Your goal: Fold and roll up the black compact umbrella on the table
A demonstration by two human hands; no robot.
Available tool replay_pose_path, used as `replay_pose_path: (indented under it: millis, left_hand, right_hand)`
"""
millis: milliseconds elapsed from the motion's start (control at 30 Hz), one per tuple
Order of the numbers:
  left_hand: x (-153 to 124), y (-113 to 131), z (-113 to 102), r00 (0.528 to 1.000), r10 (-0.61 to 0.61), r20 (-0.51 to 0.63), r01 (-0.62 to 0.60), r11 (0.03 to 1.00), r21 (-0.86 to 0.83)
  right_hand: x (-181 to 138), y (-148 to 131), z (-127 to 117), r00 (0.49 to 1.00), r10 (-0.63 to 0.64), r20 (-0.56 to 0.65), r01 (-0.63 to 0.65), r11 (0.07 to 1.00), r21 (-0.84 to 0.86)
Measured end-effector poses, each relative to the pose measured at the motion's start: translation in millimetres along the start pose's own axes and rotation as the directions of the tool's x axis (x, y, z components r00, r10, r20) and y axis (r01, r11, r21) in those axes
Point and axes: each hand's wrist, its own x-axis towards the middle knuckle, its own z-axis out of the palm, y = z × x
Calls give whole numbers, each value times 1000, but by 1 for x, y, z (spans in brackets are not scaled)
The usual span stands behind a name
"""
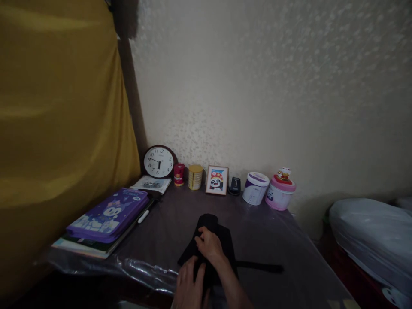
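Observation:
A piece of black cloth (227,240) lies folded near the front of the table, and a long narrow black strap (260,267) stretches from it to the right. My left hand (189,281) rests on the cloth's near left part with its fingers spread and pointing away from me. Just beyond it, my right hand (210,245) reaches across the middle of the cloth. Its fingers are curled and appear to pinch the fabric. The cloth under both palms is hidden, and the dim light hides its folds.
A plastic-covered table (273,240) stands against the wall. At left, a purple case (111,214) lies on books beside a white pen (143,216). Along the back are a clock (159,162), red tin (179,174), yellow can (195,177), framed panda picture (216,180) and tubs (255,189).

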Motion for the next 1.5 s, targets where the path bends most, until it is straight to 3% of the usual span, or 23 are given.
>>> replay_pose_path:
  millis: [133,300,433,567,667,767,833,900,967,1033,1133,1167,1233,1333,1400,1500]
  left_hand:
    - [5,-2,1,997,66,33,-67,998,18]
    - [5,-14,5,966,140,218,-132,990,-52]
    - [2,-10,7,986,17,165,-18,1000,2]
    - [-2,-7,14,981,-7,194,9,1000,-11]
    - [-4,-11,20,983,5,185,3,999,-42]
    - [-6,-17,25,994,80,81,-75,996,-57]
    - [-8,-19,27,993,116,12,-115,992,-48]
    - [-8,-20,28,992,128,-10,-128,991,-48]
    - [-8,-21,27,991,133,11,-132,989,-59]
    - [-7,-23,23,986,154,64,-149,986,-78]
    - [-4,-25,13,973,160,165,-143,984,-110]
    - [-4,-25,9,970,150,192,-128,984,-121]
    - [-2,-23,1,965,116,234,-85,987,-139]
    - [1,-18,-10,951,72,301,-23,987,-161]
    - [3,-13,-17,934,39,356,24,985,-171]
    - [7,-6,-27,893,-13,449,100,980,-170]
  right_hand:
    - [0,-1,2,1000,-24,-9,23,999,-30]
    - [-6,-1,1,998,-62,-22,63,998,32]
    - [-33,2,-2,969,-199,-143,217,969,120]
    - [-54,19,2,918,-327,-224,359,925,121]
    - [-37,41,9,896,-369,-248,403,909,104]
    - [5,62,11,881,-412,-232,434,899,51]
    - [34,71,8,892,-379,-248,394,919,15]
    - [53,73,2,923,-239,-303,242,970,-28]
    - [56,71,-2,917,-136,-375,132,991,-38]
    - [45,65,-3,895,-179,-408,189,982,-16]
    - [17,62,2,864,-388,-320,423,905,45]
    - [10,64,2,861,-405,-308,446,892,72]
    - [0,74,1,876,-305,-374,375,917,132]
    - [-7,92,-4,870,-47,-491,194,948,253]
    - [-13,99,-2,883,-29,-469,173,948,268]
    - [-25,99,6,918,-125,-376,204,963,177]
